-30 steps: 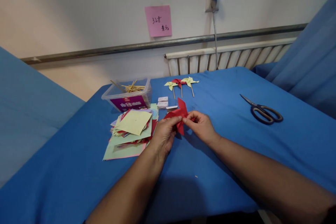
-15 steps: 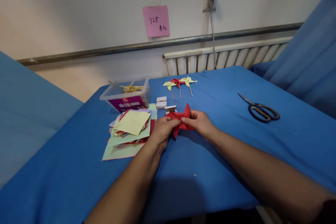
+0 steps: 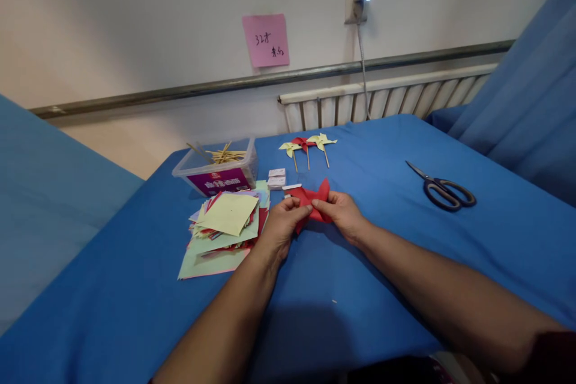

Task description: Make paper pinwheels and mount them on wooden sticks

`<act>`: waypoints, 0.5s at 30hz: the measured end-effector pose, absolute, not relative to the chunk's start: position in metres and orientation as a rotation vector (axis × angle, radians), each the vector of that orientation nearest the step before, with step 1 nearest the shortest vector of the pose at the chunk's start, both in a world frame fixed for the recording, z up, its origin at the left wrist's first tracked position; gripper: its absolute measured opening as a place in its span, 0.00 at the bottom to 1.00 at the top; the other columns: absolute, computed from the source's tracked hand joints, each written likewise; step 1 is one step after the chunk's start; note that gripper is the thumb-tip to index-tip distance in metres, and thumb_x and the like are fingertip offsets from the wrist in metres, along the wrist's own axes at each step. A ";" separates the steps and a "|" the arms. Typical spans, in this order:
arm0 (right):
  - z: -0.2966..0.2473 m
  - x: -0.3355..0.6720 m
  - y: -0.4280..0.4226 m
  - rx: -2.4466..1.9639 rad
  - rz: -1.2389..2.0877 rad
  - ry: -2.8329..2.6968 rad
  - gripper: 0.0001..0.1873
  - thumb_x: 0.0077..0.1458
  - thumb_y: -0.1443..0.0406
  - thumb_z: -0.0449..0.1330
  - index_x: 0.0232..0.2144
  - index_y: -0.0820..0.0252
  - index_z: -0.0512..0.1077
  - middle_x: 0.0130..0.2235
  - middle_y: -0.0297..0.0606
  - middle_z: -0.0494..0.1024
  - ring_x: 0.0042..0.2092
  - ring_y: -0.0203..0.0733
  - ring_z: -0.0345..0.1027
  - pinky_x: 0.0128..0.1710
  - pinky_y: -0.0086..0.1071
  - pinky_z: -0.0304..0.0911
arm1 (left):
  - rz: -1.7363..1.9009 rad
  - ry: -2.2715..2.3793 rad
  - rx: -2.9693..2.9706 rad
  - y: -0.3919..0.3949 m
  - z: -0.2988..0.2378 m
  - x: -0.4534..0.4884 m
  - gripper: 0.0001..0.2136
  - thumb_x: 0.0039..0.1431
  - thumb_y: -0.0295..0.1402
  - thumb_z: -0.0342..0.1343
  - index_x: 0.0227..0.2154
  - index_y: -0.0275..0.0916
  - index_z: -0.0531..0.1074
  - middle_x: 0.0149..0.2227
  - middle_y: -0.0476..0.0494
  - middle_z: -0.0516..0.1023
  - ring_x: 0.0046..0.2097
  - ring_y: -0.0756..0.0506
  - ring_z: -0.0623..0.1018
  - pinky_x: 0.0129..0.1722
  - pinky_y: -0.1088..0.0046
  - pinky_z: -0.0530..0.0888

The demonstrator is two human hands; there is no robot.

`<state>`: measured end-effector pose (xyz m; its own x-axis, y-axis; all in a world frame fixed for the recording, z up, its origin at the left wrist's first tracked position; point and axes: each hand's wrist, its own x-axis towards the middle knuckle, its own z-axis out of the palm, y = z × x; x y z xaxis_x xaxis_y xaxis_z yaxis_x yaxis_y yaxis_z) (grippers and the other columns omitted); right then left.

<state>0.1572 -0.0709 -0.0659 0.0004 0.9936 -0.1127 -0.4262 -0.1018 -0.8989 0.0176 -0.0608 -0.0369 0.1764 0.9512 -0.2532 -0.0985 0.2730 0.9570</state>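
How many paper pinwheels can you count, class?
4: held red pinwheel, in the left hand and right hand; farther back, left yellow pinwheel, middle red pinwheel, right yellow pinwheel.

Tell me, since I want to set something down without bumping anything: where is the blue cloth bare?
Bare blue cloth lies between the right hand and the scissors, and left of the paper stack. It is crowded near the left hand and the held red pinwheel: that stack, the stick tub and small white boxes sit close together.

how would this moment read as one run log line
left hand: pinching red pinwheel | right hand: pinching same pinwheel | scissors: lying on blue cloth
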 end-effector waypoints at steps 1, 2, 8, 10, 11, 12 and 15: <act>-0.066 0.157 -0.071 -0.962 1.451 -0.802 0.19 0.38 0.57 0.71 0.30 0.65 0.77 0.29 0.37 0.80 0.28 0.35 0.69 0.32 0.31 0.62 | 0.956 1.128 1.005 -0.061 -0.038 0.018 0.14 0.37 0.33 0.67 0.23 0.38 0.66 0.19 0.54 0.68 0.19 0.55 0.64 0.19 0.78 0.56; -0.066 0.156 -0.072 -0.959 1.456 -0.798 0.19 0.38 0.57 0.71 0.31 0.65 0.77 0.29 0.36 0.80 0.28 0.35 0.69 0.32 0.31 0.62 | 0.959 1.133 1.007 -0.061 -0.039 0.018 0.14 0.36 0.33 0.67 0.22 0.38 0.65 0.19 0.54 0.68 0.19 0.55 0.64 0.20 0.78 0.56; -0.069 0.154 -0.073 -0.968 1.461 -0.798 0.20 0.39 0.56 0.70 0.32 0.65 0.76 0.30 0.37 0.79 0.28 0.34 0.68 0.32 0.30 0.61 | 0.947 1.188 1.010 -0.060 -0.041 0.018 0.15 0.36 0.35 0.67 0.20 0.38 0.64 0.17 0.55 0.66 0.18 0.55 0.62 0.18 0.78 0.53; -0.069 0.154 -0.073 -0.967 1.462 -0.804 0.20 0.39 0.56 0.70 0.33 0.65 0.76 0.31 0.37 0.79 0.28 0.34 0.69 0.33 0.30 0.62 | 0.961 1.191 1.015 -0.061 -0.040 0.019 0.15 0.36 0.36 0.67 0.20 0.38 0.64 0.16 0.55 0.66 0.18 0.55 0.62 0.18 0.78 0.53; -0.069 0.154 -0.073 -0.967 1.459 -0.808 0.20 0.39 0.57 0.70 0.33 0.65 0.76 0.31 0.37 0.80 0.29 0.35 0.69 0.33 0.30 0.62 | 0.970 1.191 1.014 -0.061 -0.040 0.019 0.15 0.36 0.35 0.67 0.20 0.38 0.65 0.16 0.54 0.66 0.18 0.55 0.62 0.19 0.78 0.53; -0.069 0.154 -0.072 -0.969 1.452 -0.812 0.20 0.40 0.57 0.70 0.33 0.65 0.76 0.31 0.37 0.80 0.29 0.35 0.69 0.33 0.30 0.62 | 0.978 1.192 1.012 -0.061 -0.039 0.019 0.15 0.36 0.35 0.67 0.19 0.38 0.65 0.16 0.54 0.66 0.18 0.55 0.61 0.19 0.78 0.53; -0.072 0.153 -0.071 -0.984 1.423 -0.821 0.19 0.39 0.57 0.70 0.31 0.64 0.76 0.30 0.36 0.79 0.28 0.34 0.68 0.32 0.30 0.61 | 0.998 1.201 1.006 -0.062 -0.039 0.020 0.15 0.35 0.35 0.67 0.19 0.37 0.64 0.15 0.56 0.65 0.18 0.56 0.60 0.19 0.78 0.53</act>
